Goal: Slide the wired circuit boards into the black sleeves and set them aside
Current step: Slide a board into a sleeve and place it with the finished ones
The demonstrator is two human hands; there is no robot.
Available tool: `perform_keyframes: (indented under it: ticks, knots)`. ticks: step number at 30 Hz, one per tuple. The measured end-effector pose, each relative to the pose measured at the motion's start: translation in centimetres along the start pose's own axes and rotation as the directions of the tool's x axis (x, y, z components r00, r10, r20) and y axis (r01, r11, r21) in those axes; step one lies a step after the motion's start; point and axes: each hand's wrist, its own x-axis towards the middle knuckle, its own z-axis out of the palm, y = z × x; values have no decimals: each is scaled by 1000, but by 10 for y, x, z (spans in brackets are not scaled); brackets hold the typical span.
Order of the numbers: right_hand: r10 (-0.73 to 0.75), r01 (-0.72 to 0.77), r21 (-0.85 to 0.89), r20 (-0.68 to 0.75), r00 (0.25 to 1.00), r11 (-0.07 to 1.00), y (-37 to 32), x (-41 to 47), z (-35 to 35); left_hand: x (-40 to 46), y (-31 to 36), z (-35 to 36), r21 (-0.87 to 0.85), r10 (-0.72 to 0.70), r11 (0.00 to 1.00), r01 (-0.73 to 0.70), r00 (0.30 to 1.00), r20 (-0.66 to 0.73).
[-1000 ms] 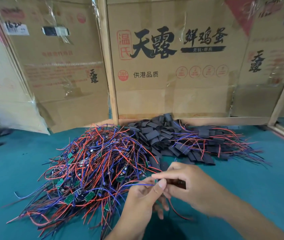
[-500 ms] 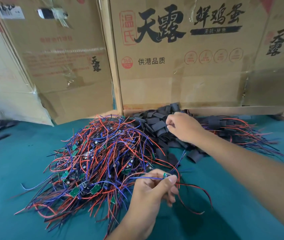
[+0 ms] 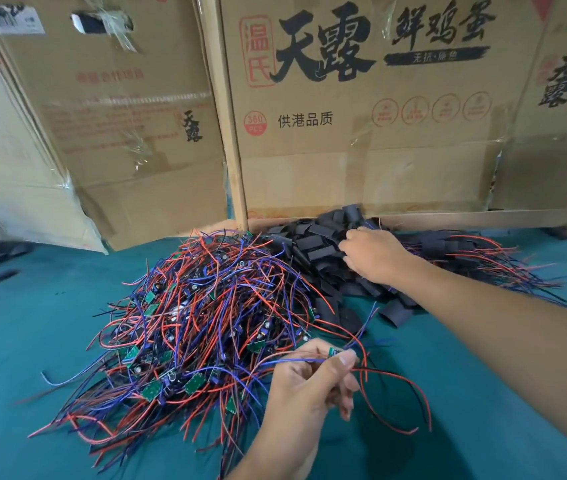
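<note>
Head view: right hand (image 3: 375,256) outstretched onto black sleeves (image 3: 313,244).

Right hand (image 3: 375,259) reaches into the black sleeves (image 3: 320,244), fingertips buried, so its grip cannot be read. Left hand (image 3: 309,386) covers most of a circuit board (image 3: 333,351). Both forearms leave the frame.

— Premises type?
— Small hand-assembly workshop. A table (image 3: 50,323) covered in teal cloth carries a bulk heap of wired circuit boards (image 3: 199,327) beside a pile of black sleeves (image 3: 313,244).
— Supporting evidence?
— Reused egg cartons (image 3: 361,116), taped and flattened, stand as partitions along the rear edge.
</note>
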Motion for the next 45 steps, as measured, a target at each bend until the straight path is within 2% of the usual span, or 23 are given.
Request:
perform_keyframes:
  ticks: [3,5,6,7,8,9,10,11,14,16,19,21,23,25,27,29,34,42,45]
  knots:
    - [144,-124,286,-49,988,950,0,-17,-16,-1,1,-1,-1,-8,1000,8,1000,0]
    - [240,-179,487,-66,969,855,4,-34,-27,-2,3,-1,5,-15,1000,15,1000,-7]
    - [294,-208,612,-41,955,763,4,-45,-32,-2,4,-1,5,-18,1000,18,1000,-14]
    - [336,-232,756,16,942,613,4,-59,-37,-3,4,0,-2,-20,1000,20,1000,-19]
    - [359,-246,880,94,929,406,2,-76,-40,-3,5,0,-9,-22,1000,22,1000,-22]
    - [359,-255,943,168,918,212,-1,-93,-42,-4,6,0,-12,-20,1000,19,1000,-24]
    - [359,-262,959,207,910,112,-4,-111,-40,-3,7,0,-10,-14,1000,13,1000,-27]
    - [364,-262,958,203,909,119,-7,-129,-35,-4,8,1,-6,-9,1000,8,999,-31]
    - [408,-285,812,64,911,510,-9,-177,-11,-3,10,2,-6,0,1000,0,1000,-28]
    - [364,-253,724,4,931,641,-10,-199,2,-3,12,1,-16,9,1000,-10,1000,-29]
    - [212,-204,567,53,976,798,-6,-215,24,-2,14,-1,-34,29,999,-31,998,-54]
    - [134,-177,551,118,984,816,-3,-223,26,-1,17,-2,-66,28,997,-34,996,-85]
    - [119,-200,605,171,978,771,-4,-226,23,0,20,-5,-81,25,996,-33,995,-95]
    - [207,-262,622,161,965,737,-9,-223,23,-1,22,-6,-75,37,996,-43,995,-88]
    - [291,-315,559,134,947,767,-15,-218,24,-1,24,-6,-74,59,995,-65,996,-73]
    - [304,-319,524,117,945,790,-19,-215,24,-3,25,-5,-72,77,994,-81,995,-56]
    - [238,-214,562,31,971,799,-20,-213,23,-5,31,-1,-99,88,991,-91,996,-31]
    - [184,-170,454,14,983,874,-21,-211,21,-5,38,0,-130,85,986,-102,988,-132]
    - [186,-126,540,-58,981,832,-24,-212,19,-3,42,-2,-124,96,986,-116,983,-158]
